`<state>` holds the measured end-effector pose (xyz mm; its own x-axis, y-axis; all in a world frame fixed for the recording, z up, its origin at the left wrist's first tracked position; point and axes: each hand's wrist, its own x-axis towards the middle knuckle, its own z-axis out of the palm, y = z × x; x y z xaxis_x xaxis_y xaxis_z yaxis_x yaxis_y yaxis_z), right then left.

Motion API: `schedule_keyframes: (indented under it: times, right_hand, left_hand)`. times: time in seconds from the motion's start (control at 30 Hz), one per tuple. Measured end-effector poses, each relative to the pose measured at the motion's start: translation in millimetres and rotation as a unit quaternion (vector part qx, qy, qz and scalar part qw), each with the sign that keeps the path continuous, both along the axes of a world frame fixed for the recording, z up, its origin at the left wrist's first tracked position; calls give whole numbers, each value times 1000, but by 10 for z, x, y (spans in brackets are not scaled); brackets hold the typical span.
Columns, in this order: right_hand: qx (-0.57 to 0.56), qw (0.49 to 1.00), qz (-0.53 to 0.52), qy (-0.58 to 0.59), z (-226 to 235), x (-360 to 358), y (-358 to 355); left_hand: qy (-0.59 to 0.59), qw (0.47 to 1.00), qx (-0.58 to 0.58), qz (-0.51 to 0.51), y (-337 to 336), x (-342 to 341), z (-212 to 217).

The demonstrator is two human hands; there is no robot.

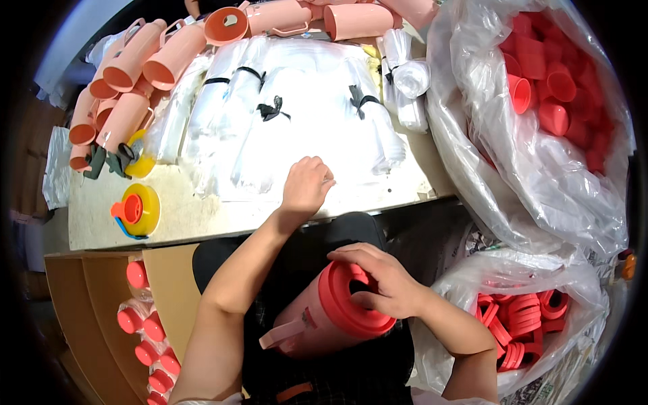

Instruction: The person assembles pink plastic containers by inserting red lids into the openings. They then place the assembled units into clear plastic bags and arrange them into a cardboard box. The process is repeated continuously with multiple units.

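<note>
A pink jug (307,317) with a side handle rests tilted in my lap, a red collar (335,297) with a dark central opening at its top. My right hand (385,280) grips this collar, fingers over the far rim and thumb by the opening. Over the table's front edge, my left hand (307,185) is at the near side of a stack of clear plastic bags (304,142). Its fingers are curled together; whatever lies between them is hidden. Black ties hold rolled bundles of bags on the stack.
Pink jugs (175,57) line the table's back and left. A yellow tape roll (150,209) sits front left. Sacks of red cups (560,84) and red rings (523,317) stand right. A cardboard box (169,290) at lower left holds red-capped jugs (154,327).
</note>
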<state>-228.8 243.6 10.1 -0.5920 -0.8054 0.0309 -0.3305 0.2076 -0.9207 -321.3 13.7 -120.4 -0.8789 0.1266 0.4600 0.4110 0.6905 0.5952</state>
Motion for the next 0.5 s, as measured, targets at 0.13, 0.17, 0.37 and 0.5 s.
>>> schedule_keyframes:
  times: [0.13,0.17,0.37,0.5]
  right_hand:
    - [-34,998,-47,-6,-146,-150,-86]
    - [-26,993,-99,-55,-234,-209,-111]
    - [-87,928,-350,-96,-558,-431,-242]
    - [-187,860,-436,-185,-565,-389,-132]
  left_hand:
    - [-150,984,74,63,-34,18,45]
    - [-173,975,81,115,-61,-61,185]
    - [-317,876,359,-58,293,469,764]
    - [-244,809,530,-66,163,804,883]
